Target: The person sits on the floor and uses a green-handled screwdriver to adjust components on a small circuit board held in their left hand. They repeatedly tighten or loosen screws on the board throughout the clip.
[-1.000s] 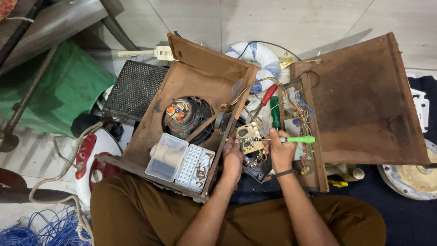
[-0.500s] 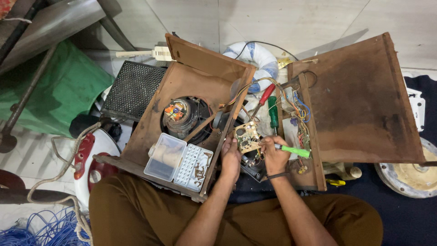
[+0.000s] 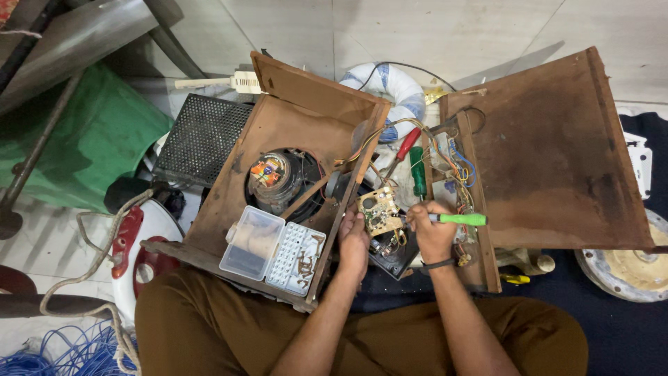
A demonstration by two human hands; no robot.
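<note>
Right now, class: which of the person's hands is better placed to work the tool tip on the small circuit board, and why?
Right. The right hand grips the green-handled tool, its tip at the circuit board. The left hand steadies the board's lower edge.

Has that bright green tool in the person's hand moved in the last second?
Yes. The green-handled tool in the right hand dipped toward the lap, then rose back, staying beside the small circuit board and the brown wooden panel.

The green-handled tool's [image 3: 456, 219] tip is hidden behind the right hand [image 3: 431, 233].
</note>
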